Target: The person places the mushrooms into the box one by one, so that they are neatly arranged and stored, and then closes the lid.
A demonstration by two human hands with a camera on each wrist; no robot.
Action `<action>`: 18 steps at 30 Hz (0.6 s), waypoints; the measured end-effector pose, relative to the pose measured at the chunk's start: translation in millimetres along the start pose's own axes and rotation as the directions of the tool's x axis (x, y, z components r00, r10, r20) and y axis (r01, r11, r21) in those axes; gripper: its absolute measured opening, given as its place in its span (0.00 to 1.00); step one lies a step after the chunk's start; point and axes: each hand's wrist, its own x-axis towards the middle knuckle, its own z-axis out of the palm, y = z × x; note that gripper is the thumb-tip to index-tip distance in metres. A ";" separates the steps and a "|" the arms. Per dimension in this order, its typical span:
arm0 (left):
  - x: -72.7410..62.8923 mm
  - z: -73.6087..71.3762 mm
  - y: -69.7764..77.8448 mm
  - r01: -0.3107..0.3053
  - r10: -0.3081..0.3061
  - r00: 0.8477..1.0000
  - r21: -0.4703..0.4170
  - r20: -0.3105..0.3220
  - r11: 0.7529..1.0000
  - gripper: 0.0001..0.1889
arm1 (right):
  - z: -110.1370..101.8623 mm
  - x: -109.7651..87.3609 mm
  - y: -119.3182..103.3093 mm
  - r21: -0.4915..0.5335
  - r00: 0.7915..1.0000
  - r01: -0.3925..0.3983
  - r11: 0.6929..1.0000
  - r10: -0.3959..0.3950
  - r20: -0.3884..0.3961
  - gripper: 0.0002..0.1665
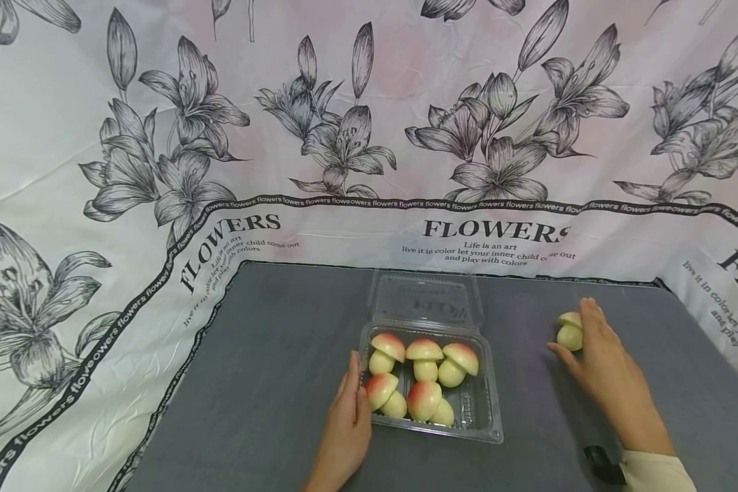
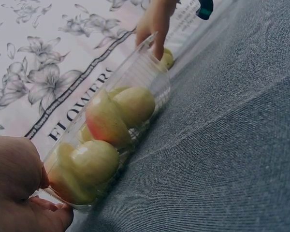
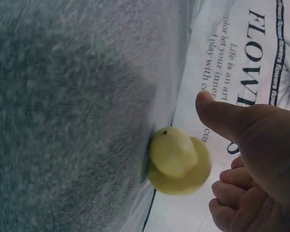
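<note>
A clear plastic clamshell box (image 1: 492, 410) stands on the grey cloth with its lid (image 1: 427, 301) tipped back. Inside lie several mushroom-shaped pieces (image 1: 424, 350), pale green with reddish caps; the left wrist view shows two of them (image 2: 94, 162) up close through the wall. My left hand (image 1: 346, 424) holds the box at its left side, thumb by the rim. Further right, one more mushroom-shaped piece (image 1: 569, 335) lies on the cloth, partly hidden by my right hand (image 1: 609, 372). In the right wrist view, the thumb (image 3: 222, 116) is apart from that piece (image 3: 179, 162).
Grey cloth (image 1: 270, 369) covers the table. Behind it and along both sides hangs a white curtain (image 1: 344, 232) printed with flowers and lettering. A dark strap-like object (image 1: 603, 465) is beside the right sleeve (image 1: 654, 471).
</note>
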 end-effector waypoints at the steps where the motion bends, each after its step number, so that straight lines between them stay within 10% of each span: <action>1: -0.2 0.2 -0.1 0.003 -0.003 1.000 0.001 0.002 1.000 0.32 | 0.7 0.3 1.6 -0.008 1.000 -0.004 1.000 0.004 0.003 0.61; 18: 0.0 -0.3 1.0 0.005 -0.005 1.000 -0.003 0.006 1.000 0.32 | 4.1 3.1 16.2 -0.066 0.997 -0.073 0.995 0.073 -0.009 0.47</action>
